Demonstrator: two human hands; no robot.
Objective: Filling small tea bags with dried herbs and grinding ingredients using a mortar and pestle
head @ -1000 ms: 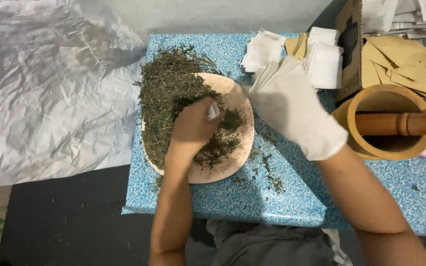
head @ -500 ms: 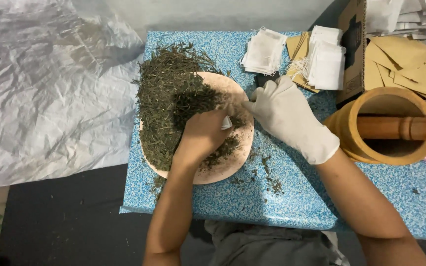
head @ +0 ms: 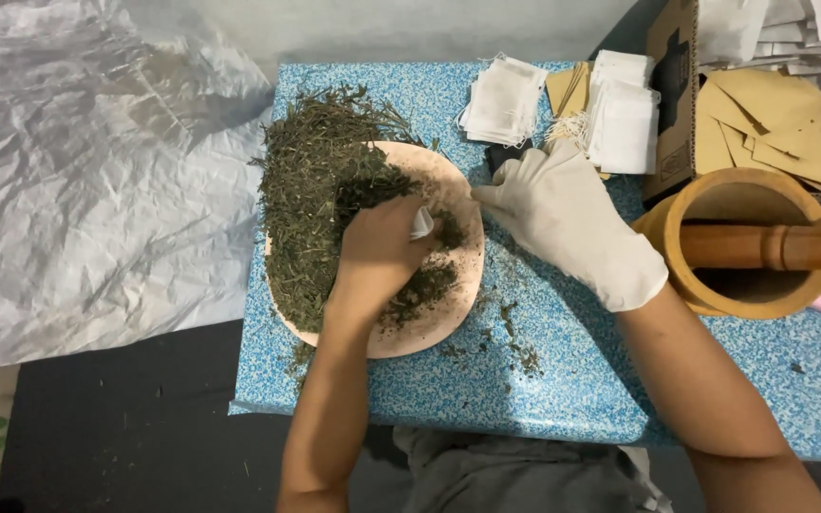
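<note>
1. The left hand (head: pixel 377 256) is digging into the dried herbs (head: pixel 320 204) heaped on the round plate (head: pixel 448 323), fingers curled around a small white bag (head: pixel 423 222).
2. The gloved right hand (head: pixel 567 223) is resting just beside the plate's rim, fingers narrowly spread and holding nothing that I can see.
3. The filling step appears to be underway (herbs going into the bag); the next move likely calls for lifting it without spilling.
</note>
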